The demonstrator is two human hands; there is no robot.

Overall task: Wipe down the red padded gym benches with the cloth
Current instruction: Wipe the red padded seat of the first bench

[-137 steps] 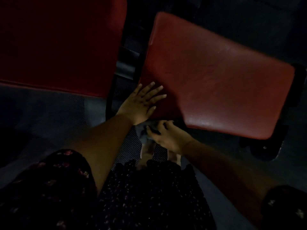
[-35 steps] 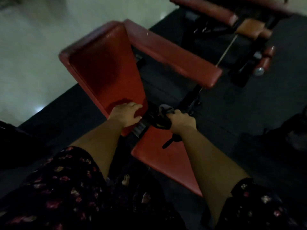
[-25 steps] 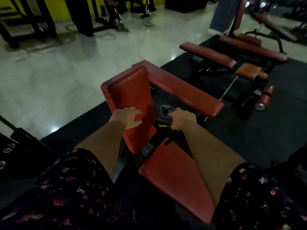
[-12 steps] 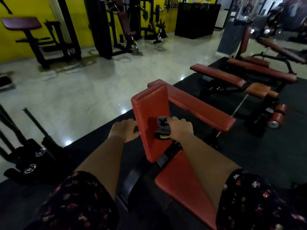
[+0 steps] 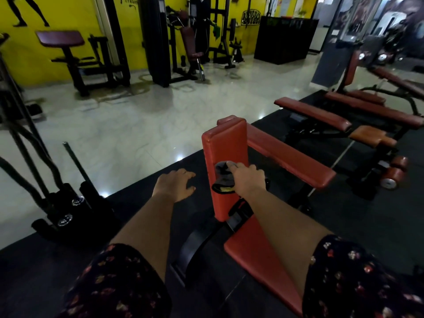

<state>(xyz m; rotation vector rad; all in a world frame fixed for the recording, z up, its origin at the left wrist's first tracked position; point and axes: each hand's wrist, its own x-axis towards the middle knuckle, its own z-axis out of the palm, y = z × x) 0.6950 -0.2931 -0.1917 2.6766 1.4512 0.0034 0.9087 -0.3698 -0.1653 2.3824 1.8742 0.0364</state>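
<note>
Head view. Right hand (image 5: pixel 246 179) grips a dark grey cloth (image 5: pixel 223 176), fingers curled round it, pressing it flat against the upright red back pad (image 5: pixel 226 145) of the near bench. The cloth bulges out left of the knuckles; a yellowish patch shows at its lower edge. Below the grip, past a black hinge bracket (image 5: pixel 238 214), lies the red seat pad (image 5: pixel 259 260). Left hand (image 5: pixel 175 184) hovers just left of the pad, fingers loosely spread, holding nothing; contact with the pad edge not discernible. Right of the grip, a second red bench (image 5: pixel 291 159). Patterned sleeves (image 5: pixel 119 283) at bottom.
</note>
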